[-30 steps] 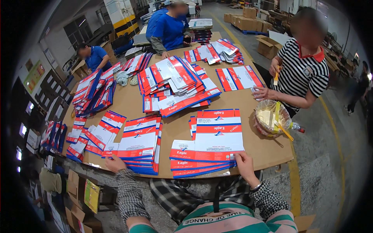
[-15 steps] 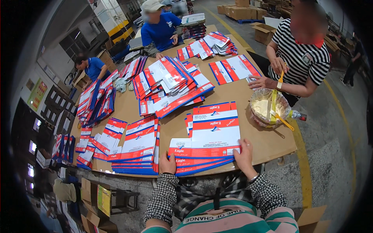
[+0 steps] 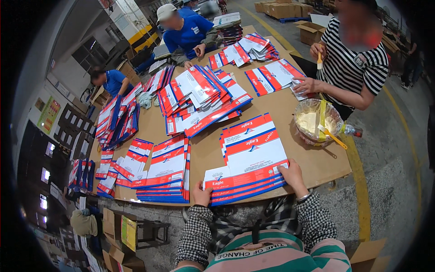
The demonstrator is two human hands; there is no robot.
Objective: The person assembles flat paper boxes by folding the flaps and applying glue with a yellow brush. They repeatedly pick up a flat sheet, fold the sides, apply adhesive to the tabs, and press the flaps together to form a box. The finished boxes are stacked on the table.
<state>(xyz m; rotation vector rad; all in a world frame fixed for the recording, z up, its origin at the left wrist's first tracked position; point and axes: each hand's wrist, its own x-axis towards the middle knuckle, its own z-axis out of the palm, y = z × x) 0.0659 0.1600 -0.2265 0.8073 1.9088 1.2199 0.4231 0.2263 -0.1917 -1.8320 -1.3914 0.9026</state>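
Observation:
A stack of flat printed carton sheets [image 3: 256, 158], red, white and blue, lies at the table's near edge in front of me. My left hand [image 3: 202, 194] grips its near left corner, with the fingers curled at the sheets' edge. At the right side, my right hand [image 3: 292, 176] holds the stack's near corner, its thumb on top and its other fingers partly hidden. The near edges of the sheets are stepped, showing several layers. Just left of my left hand stands another stack of the same sheets [image 3: 166, 165].
A bucket of cream-coloured paste [image 3: 312, 120] with a brush [image 3: 333, 137] across it stands at the table's right edge, beside a bottle [image 3: 353, 131]. A large sheet pile [image 3: 199, 97] covers mid-table. A striped-shirted person [image 3: 351, 59] holds a brush at right; blue-shirted people work farther off.
The stack between my hands has turned slightly, its far end leaning left and its right side raised a little. The person at right has lifted a sheet's edge and shifted the brush.

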